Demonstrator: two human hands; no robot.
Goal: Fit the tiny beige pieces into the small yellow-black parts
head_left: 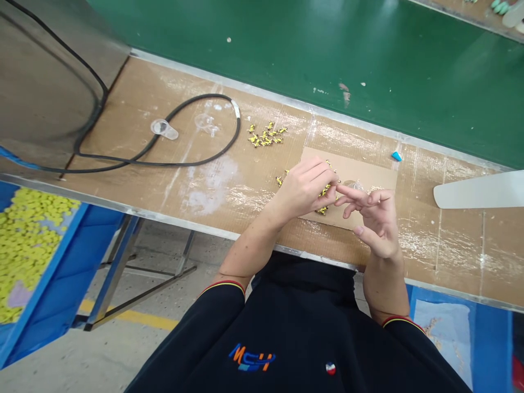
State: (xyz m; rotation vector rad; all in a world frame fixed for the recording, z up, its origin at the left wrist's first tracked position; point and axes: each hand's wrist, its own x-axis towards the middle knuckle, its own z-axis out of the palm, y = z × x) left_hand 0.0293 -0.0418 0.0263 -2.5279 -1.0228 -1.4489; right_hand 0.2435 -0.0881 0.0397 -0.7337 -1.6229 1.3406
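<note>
My left hand [309,185] is closed in a pinch above a piece of brown cardboard [376,168]. What sits between its fingertips is too small to make out. My right hand [376,215] faces it with fingers spread and thumb apart, its index fingertip close to or touching the left fingertips. Small yellow-and-black pieces [322,210] lie under and beside the left hand, partly hidden by it. Behind the right fingers, a small clear round container [352,184] stands on the cardboard near tiny pale bits [374,189].
A loose pile of yellow-and-black pieces [266,135] lies farther left. A black cable [196,162] loops round near a clear plastic scoop-like piece [164,129]. A blue scrap [396,156] and a white panel [478,189] are at right. Below left stands a blue bin [77,273] of yellow pieces.
</note>
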